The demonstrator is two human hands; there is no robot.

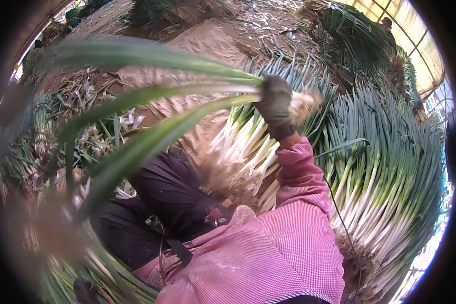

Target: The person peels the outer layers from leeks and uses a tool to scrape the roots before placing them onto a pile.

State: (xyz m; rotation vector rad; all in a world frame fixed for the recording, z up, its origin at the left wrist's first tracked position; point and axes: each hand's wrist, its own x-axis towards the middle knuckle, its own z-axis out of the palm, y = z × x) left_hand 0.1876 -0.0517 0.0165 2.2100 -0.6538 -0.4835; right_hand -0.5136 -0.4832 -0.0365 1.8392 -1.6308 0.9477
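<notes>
My right hand (pixel 276 99), in a dirty glove below a pink checked sleeve, is closed around a few long green onions (pixel 180 88). Their blurred leaves sweep out to the left, and a pale, blurred root end shows on the other side of the fist. Below and behind this hand lies a row of green onions (pixel 251 144) with white stems and soil-covered roots. My left hand cannot be made out. At the bottom left, a dark shape (pixel 85 291) that I cannot identify lies among green leaves.
A large bed of green onions (pixel 385 167) fills the right side. My bent legs (pixel 162 197) in dark trousers are at centre left. Trimmings (pixel 101 129) litter the left ground, beside a brown sheet (pixel 202 45). At the upper right are an onion heap (pixel 352 30) and a person (pixel 387 30).
</notes>
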